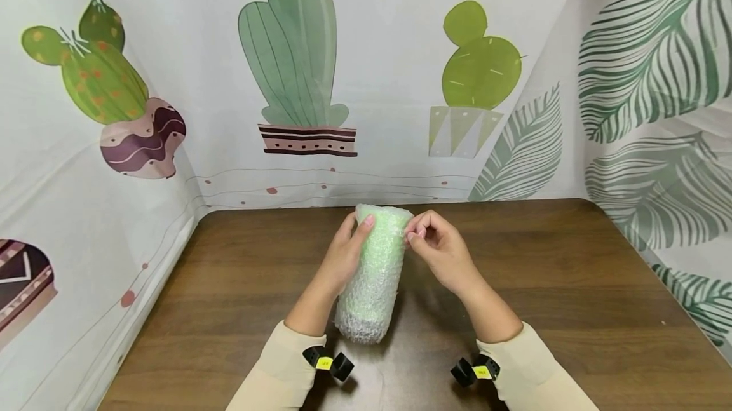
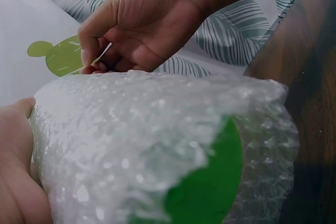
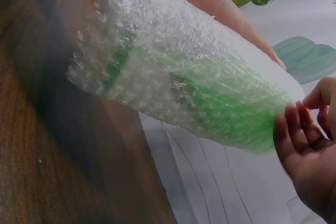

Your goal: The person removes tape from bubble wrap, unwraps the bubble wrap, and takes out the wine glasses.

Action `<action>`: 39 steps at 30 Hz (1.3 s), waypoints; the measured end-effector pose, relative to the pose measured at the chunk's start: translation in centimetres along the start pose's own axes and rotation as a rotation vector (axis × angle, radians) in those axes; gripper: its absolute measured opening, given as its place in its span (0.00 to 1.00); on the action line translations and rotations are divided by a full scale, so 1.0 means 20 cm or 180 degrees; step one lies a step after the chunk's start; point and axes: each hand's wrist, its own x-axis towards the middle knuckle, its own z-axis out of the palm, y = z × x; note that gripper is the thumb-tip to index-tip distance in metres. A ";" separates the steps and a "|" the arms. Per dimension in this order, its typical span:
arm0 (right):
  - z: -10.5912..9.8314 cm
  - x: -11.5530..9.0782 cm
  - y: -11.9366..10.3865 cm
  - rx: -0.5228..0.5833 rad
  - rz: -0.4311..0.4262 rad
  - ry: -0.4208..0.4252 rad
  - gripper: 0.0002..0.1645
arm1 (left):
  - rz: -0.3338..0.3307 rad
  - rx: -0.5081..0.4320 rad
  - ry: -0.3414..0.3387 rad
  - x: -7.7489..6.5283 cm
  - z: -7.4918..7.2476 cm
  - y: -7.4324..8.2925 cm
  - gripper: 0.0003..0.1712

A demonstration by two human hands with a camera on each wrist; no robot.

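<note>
A tall, roughly cylindrical green object wrapped in bubble wrap (image 1: 373, 277) leans at a slant above the table, its lower end nearer the wearer. My left hand (image 1: 347, 249) grips it along its upper left side, thumb on the front. At the upper right edge of the bundle, my right hand (image 1: 443, 249) has thumb and index finger pinched together. In the left wrist view a thin pale strip (image 2: 106, 52) shows at the right hand's fingertips; whether it is tape or wrap I cannot tell. Green shows through the bubble wrap (image 3: 231, 98) in the right wrist view.
The brown wooden table (image 1: 543, 284) spreads out under both arms. White cloth (image 1: 394, 80) printed with cacti and leaves hangs behind it and at the sides. Small black devices with yellow labels are strapped at the left cuff (image 1: 326, 363) and right cuff (image 1: 477, 370).
</note>
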 end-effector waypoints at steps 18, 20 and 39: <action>-0.01 0.00 -0.01 -0.0018 -0.0001 0.0065 0.11 | 0.0036 -0.0109 -0.0053 0.00 -0.01 0.00 0.38; -0.01 0.00 -0.01 0.0000 -0.0003 0.0062 0.11 | 0.0022 -0.0096 -0.0049 0.00 -0.01 0.00 0.38; -0.01 -0.01 -0.01 0.0098 -0.0007 -0.0052 0.11 | 0.0015 -0.0070 -0.0393 0.00 0.00 -0.01 0.42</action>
